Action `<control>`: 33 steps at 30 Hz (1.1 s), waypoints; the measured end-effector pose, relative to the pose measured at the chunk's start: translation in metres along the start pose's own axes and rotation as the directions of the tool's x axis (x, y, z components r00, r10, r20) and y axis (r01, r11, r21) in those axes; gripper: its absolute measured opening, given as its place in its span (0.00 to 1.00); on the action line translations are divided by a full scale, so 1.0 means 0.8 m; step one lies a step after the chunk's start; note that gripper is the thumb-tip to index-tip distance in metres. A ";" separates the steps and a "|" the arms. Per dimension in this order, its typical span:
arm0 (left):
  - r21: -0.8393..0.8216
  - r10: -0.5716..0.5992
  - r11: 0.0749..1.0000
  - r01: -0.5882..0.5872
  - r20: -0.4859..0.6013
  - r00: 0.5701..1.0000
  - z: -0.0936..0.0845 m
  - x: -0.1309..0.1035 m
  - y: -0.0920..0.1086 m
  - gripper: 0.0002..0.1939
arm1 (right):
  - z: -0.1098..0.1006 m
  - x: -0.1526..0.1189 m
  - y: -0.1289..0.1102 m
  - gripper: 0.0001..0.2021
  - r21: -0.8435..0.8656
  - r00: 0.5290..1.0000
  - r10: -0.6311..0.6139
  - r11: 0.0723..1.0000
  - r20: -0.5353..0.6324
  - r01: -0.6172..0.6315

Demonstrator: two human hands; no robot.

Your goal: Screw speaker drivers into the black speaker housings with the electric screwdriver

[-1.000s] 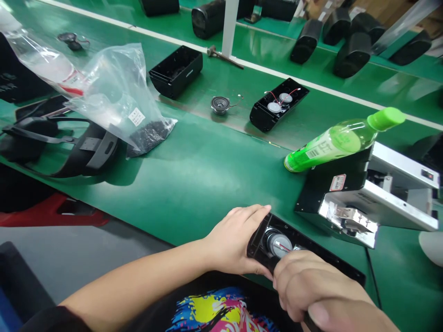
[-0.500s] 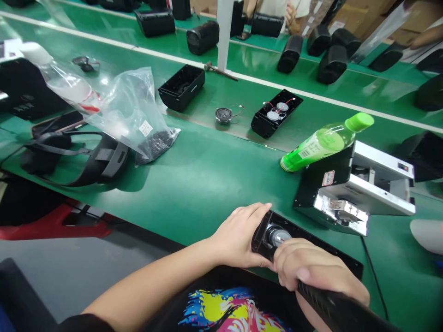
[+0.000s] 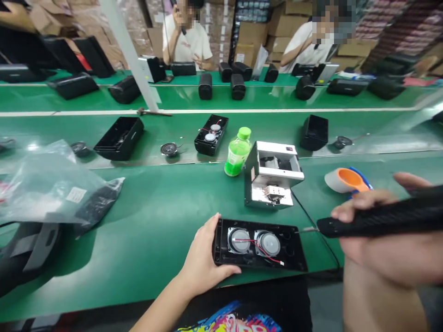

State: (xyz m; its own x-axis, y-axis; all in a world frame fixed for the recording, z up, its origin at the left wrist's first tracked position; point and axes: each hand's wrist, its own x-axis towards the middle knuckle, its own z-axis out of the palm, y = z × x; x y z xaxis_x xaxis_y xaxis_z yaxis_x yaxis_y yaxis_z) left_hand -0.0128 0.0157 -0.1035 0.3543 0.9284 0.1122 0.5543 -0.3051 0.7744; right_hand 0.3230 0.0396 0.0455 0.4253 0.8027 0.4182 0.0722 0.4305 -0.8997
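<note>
Lying flat at the near edge of the green bench [image 3: 155,240], the black speaker housing [image 3: 258,244] has its long axis running left to right, its open side up, showing two round drivers side by side with a red wire across them. The left hand [image 3: 202,263] clasps the housing's left end: the thumb curls along the near edge and the fingers wrap the far corner, so nearly all of the housing stretches out to the right of the grip. The right hand [image 3: 384,235] is raised to the right, fingers closed around a black electric screwdriver [image 3: 377,220] held almost level. Its long axis also runs left to right, with the thin metal bit pointing left, just beside the housing's far right corner; contact cannot be told. Farther off stand a white metal box [image 3: 273,173] and a green bottle [image 3: 237,154].
</note>
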 end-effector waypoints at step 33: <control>0.375 0.112 0.890 -0.259 0.370 0.922 -0.047 0.053 0.096 0.64 | -0.072 -0.012 0.117 0.27 -0.494 0.924 0.366 0.827 0.110 -0.269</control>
State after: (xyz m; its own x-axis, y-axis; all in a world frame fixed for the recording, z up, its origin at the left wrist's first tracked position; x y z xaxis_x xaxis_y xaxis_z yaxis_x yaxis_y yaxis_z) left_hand 0.0167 0.0398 -0.0162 0.6677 0.7433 -0.0401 0.6840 -0.5914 0.4271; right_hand 0.3777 0.0482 -0.0502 0.3202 0.9447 0.0707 0.3913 -0.0640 -0.9180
